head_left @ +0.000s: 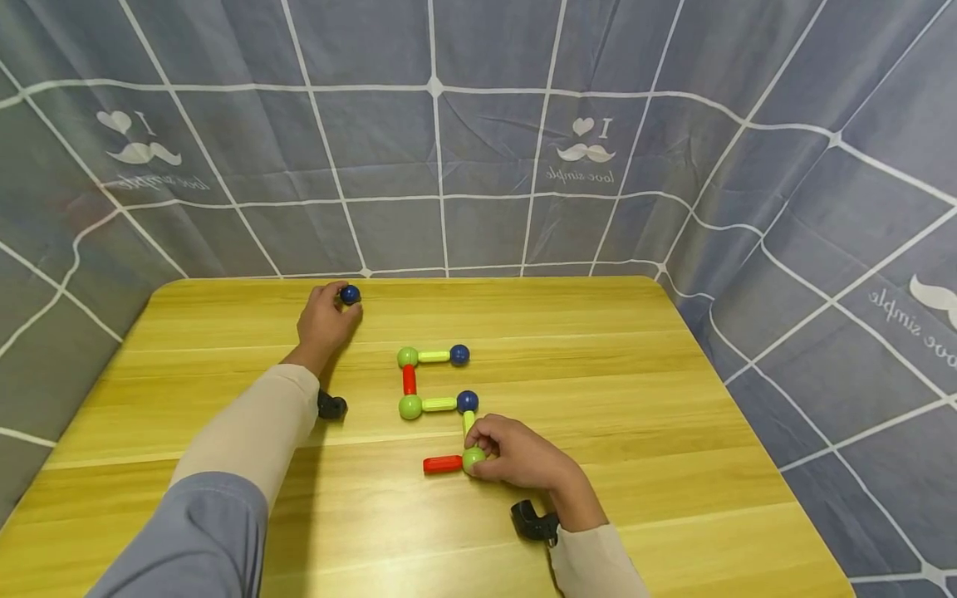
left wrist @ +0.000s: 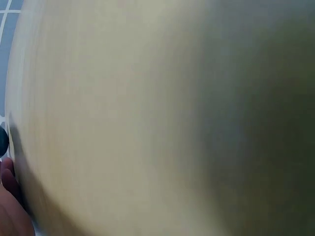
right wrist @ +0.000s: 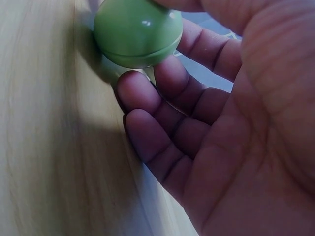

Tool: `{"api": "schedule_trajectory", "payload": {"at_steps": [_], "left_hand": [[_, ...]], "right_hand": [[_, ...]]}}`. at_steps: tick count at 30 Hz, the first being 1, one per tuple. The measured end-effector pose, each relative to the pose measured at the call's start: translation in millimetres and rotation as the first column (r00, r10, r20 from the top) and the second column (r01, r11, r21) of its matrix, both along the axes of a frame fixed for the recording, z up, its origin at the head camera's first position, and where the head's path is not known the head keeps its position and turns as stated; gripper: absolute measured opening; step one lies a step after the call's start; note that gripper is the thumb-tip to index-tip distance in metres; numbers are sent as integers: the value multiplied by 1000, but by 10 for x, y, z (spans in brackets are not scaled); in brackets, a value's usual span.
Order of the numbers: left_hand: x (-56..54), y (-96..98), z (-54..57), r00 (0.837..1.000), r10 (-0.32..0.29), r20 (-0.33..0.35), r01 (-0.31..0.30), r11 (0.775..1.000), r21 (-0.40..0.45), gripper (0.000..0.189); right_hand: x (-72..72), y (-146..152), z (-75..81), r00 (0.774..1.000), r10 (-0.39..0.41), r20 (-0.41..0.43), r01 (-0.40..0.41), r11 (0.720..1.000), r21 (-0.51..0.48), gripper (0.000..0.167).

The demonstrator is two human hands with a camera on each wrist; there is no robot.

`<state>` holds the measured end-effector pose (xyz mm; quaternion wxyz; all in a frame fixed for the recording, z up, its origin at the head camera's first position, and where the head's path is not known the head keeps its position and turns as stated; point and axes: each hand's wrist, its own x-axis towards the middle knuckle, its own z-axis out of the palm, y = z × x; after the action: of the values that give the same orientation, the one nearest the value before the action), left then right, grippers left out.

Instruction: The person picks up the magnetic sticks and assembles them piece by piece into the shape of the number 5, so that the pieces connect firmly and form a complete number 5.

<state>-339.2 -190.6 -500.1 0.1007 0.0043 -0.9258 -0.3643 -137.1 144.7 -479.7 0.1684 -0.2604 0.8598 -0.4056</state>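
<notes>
Near the table's far edge, my left hand (head_left: 327, 320) holds a blue ball (head_left: 350, 295) between thumb and fingers. Only a dark sliver of that ball (left wrist: 3, 141) shows in the left wrist view, beside the fingertips. My right hand (head_left: 527, 455) pinches a green ball (head_left: 473, 459) at the near end of a chain of balls and rods. A red rod (head_left: 443, 464) points left from this ball, and a yellow-green rod (head_left: 468, 422) runs up to a blue ball (head_left: 467, 401). In the right wrist view the green ball (right wrist: 138, 34) sits against the fingers.
Farther along the chain are a yellow-green rod (head_left: 439, 404), a green ball (head_left: 410, 407), a red rod (head_left: 409, 379), another green ball (head_left: 407, 357), a rod (head_left: 434, 356) and a blue end ball (head_left: 459, 355). The wooden table (head_left: 635, 365) meets a grey checked curtain (head_left: 493, 141).
</notes>
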Motion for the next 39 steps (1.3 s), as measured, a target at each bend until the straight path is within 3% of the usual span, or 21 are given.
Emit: {"api": "schedule_trajectory", "payload": {"at_steps": [6,13,18,23,30,39], "left_hand": [[25,21,57,999,21,32,-21,1000,5,50],[63,36,5,997,73,30,-75,993,86,45],[116,34,-51,997,68,-34,-59,973,222,46],[208,3,-77,995,42,-94,-15,962,271,49],[350,-51,-99,997,45,-61,-23,945,325,47],[589,-94,-97,1000,19,6,-20,896,444,49]], "right_hand": [[-10,2,-16,1000,-2,-1,2,1000,5,17],[-15,-2,-24,1000,3,-9,-3,1000,2,17],[-14,4,-26,1000,1,-15,-1,1000,4,18],[-10,7,-25,999,16,-28,-16,1000,-6,17],[-15,2,-33,999,22,-31,-22,1000,-2,18],[-5,-2,-25,999,25,-42,-25,1000,4,18]]}}
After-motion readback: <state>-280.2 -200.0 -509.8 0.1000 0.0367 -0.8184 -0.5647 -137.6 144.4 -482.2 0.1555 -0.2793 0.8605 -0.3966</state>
